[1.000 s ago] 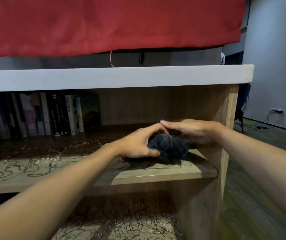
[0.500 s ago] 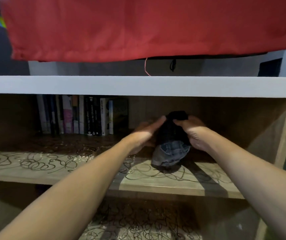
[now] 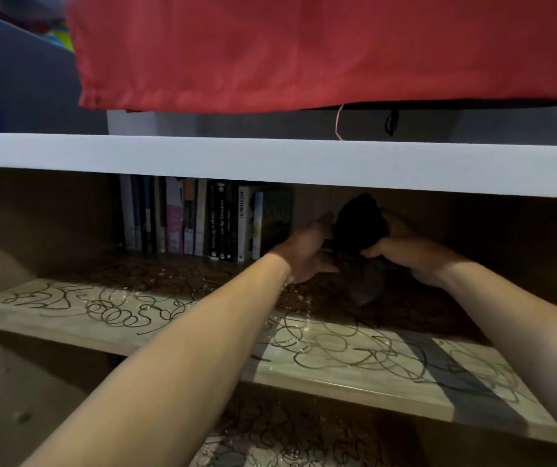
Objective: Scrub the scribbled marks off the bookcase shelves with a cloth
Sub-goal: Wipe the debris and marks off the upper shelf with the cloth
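A dark cloth (image 3: 359, 227) hangs bunched above the wooden shelf (image 3: 304, 362), deep in the shaded bay. My right hand (image 3: 405, 251) grips its right side with curled fingers. My left hand (image 3: 307, 251) touches the cloth's left side, fingers fairly straight; its hold is hard to make out in the shadow. Black scribbled marks (image 3: 122, 311) loop across the shelf's front and middle, and more scribbles (image 3: 270, 436) cover the shelf below.
A row of upright books (image 3: 203, 220) stands at the back left of the shelf. A thick white top board (image 3: 270, 160) overhangs the bay. A red fabric (image 3: 304, 52) hangs above it.
The view has shifted left, off the bookcase's right end. Both hands have lifted the cloth off the shelf and carried it up and deeper into the bay.
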